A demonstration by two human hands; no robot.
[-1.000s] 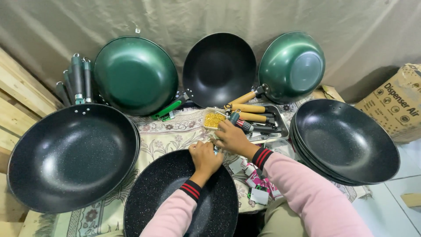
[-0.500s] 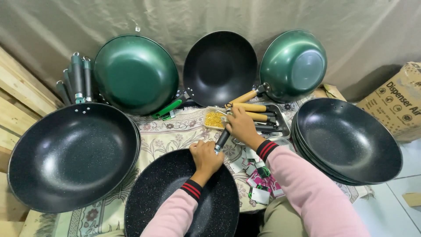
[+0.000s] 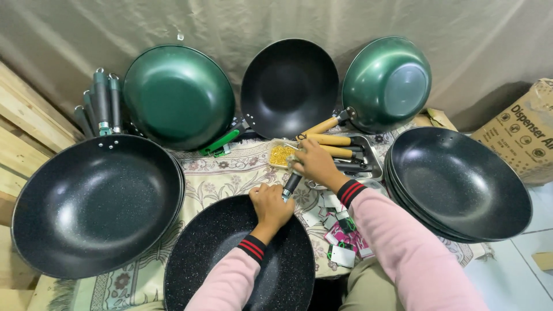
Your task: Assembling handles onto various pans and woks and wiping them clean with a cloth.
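— What's the left hand (image 3: 271, 206) doing from where you stand?

— It's curled shut over the far rim of the black speckled non-stick wok (image 3: 239, 262) lying right in front of the person, fingers folded onto the edge. A pink sleeve with a black and red striped cuff runs back from it.

— And the right hand (image 3: 314, 164)?

— Closed around a dark-handled tool (image 3: 291, 184), a screwdriver by the look of it. The handle slants down towards the wok's rim, ending just beside the left hand. I can't see the tip; the fingers cover it.

— What's under all this?

— A cream floral patterned cloth (image 3: 227, 175) spread over the surface. Just beyond the right hand sits a small clear plastic tub of yellowish bits (image 3: 281, 154), and beside it a shallow metal tray (image 3: 371, 164) holding several wooden pan handles (image 3: 331, 140).

— And the other pans?

— A large black speckled wok (image 3: 95, 204) on the left, with a bundle of grey-green handles (image 3: 99, 103) standing behind it. Leaning on the draped beige backdrop are a dark green wok (image 3: 178, 95), a black wok (image 3: 290, 86) and a green wok turned bottom-out (image 3: 387, 82). On the right there's a stack of black speckled woks (image 3: 458, 184), then a brown cardboard box (image 3: 527, 135). A few small paper tags (image 3: 341, 233) lie near the right forearm.
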